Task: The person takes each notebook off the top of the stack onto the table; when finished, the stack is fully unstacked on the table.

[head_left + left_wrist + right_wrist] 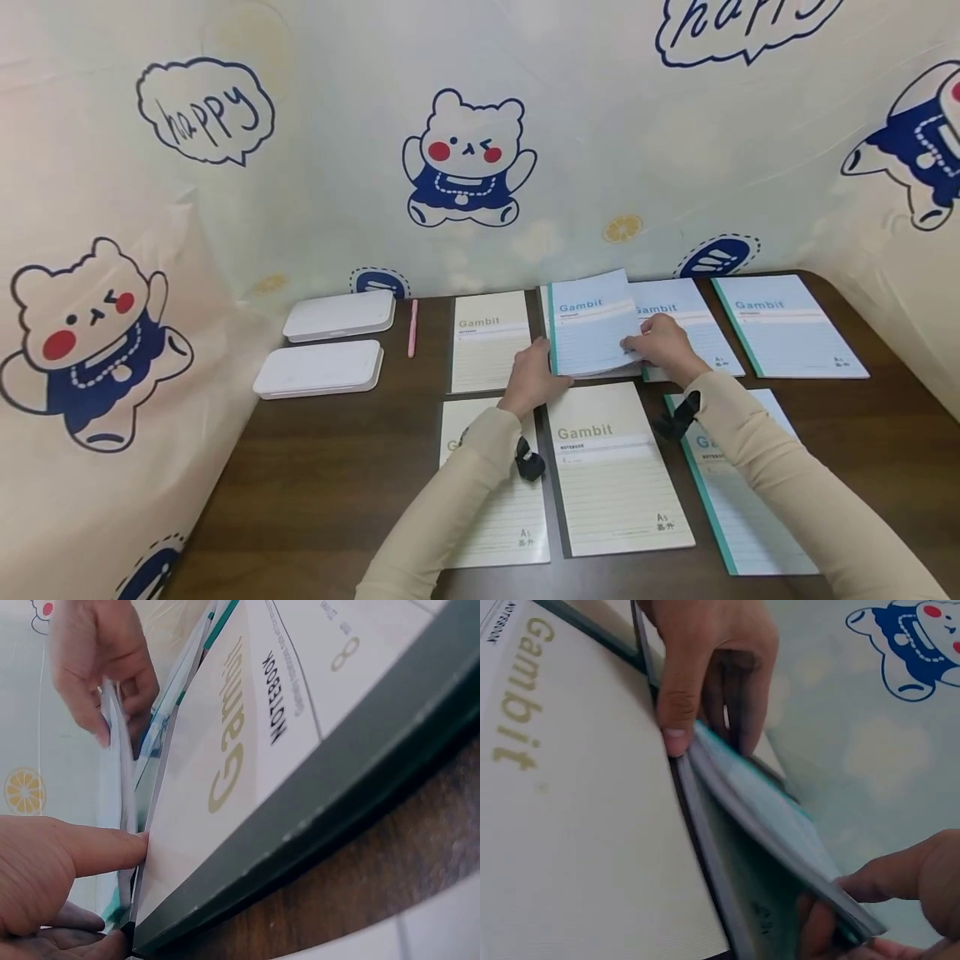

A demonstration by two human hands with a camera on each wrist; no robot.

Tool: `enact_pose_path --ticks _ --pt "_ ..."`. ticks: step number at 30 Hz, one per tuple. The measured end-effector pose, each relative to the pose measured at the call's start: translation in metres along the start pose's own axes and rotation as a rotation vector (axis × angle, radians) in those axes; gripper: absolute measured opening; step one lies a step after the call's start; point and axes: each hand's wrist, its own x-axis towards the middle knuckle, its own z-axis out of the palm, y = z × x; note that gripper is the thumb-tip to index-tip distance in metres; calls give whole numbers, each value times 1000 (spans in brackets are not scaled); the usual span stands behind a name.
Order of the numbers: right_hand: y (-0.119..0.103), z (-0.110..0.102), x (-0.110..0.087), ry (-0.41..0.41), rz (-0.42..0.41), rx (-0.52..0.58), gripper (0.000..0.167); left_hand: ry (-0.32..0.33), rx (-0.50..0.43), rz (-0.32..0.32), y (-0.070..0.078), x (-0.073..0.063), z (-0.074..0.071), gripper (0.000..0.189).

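Note:
A blue Gambit notebook [592, 329] with a green spine is tilted up in the back row, its right side raised. My right hand [667, 348] pinches its right edge between thumb and fingers. At its lower spine corner, my left hand [534, 375] grips it, the thumb [676, 739] on the near edge and the other fingers on the spine side. Beneath the tilted notebook, a strip of another pale notebook [544, 308] shows at the left. In the left wrist view, a cream notebook [202, 847] with a dark spine lies just in front of the left thumb.
Cream notebooks lie to the left [491, 358] and in front [615, 492]. Blue notebooks lie to the right [787, 325], one partly under the right forearm [750, 508]. Two white cases [318, 371] and a pink pen [412, 329] sit at the back left. A printed curtain [322, 183] hangs behind.

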Motion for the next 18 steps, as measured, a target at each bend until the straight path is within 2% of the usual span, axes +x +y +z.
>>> enact_pose_path --ticks 2,3,6,8,11,13,18 --pt "9 1 -2 20 -28 78 55 -10 7 6 2 2 3 66" --pt "13 1 -4 32 -46 109 59 -14 13 9 4 2 5 66" --pt "20 -6 -10 95 -91 109 52 -23 11 18 7 4 7 65" --pt "24 -17 -17 166 -105 87 45 -33 11 21 8 4 6 67" --pt "36 -46 -36 242 -144 67 43 -42 15 11 9 3 2 74" --pt "50 -72 -57 271 -159 40 44 -39 9 4 8 1 -3 73" --pt "112 -142 -115 327 -201 -90 38 10 -31 -35 -2 -10 -23 62"
